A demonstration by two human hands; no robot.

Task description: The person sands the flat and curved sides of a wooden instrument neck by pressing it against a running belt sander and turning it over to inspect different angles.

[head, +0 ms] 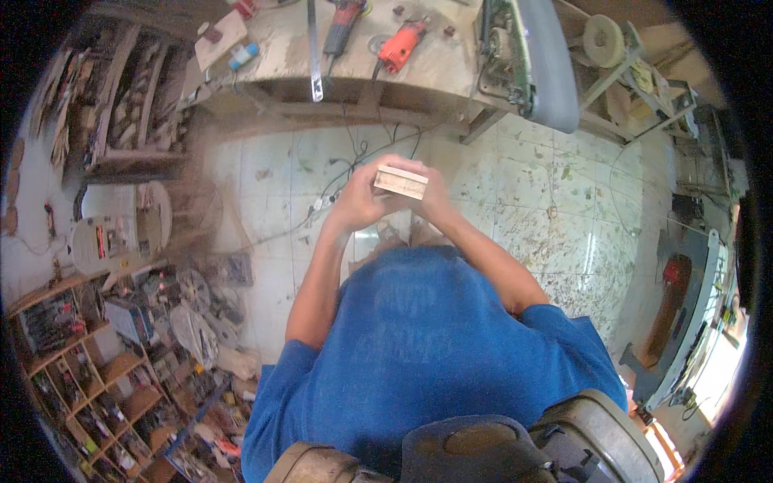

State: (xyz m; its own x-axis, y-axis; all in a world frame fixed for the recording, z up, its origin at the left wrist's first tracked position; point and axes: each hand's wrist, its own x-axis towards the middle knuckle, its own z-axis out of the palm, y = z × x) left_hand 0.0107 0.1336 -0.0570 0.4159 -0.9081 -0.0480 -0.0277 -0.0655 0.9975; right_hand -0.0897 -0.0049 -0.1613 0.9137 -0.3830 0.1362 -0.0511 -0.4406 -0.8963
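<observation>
A small pale wooden block (401,183), rectangular with a thin lighter strip along its top edge, is held up in front of my chest. My left hand (364,196) grips its left end, the thumb side towards me. Around the right end curls my right hand (433,192), its fingers meeting the left ones behind the block. The far side of the wood is hidden by the fingers. Beneath both hands is the tiled floor.
Ahead stands a workbench (272,66) with a red angle grinder (403,45), a second, dark-handled grinder (342,27) and a belt sander (549,66). Cables (356,160) trail across the stained floor (543,199). Cluttered shelving (90,386) stands at left, and a machine table (679,314) at right.
</observation>
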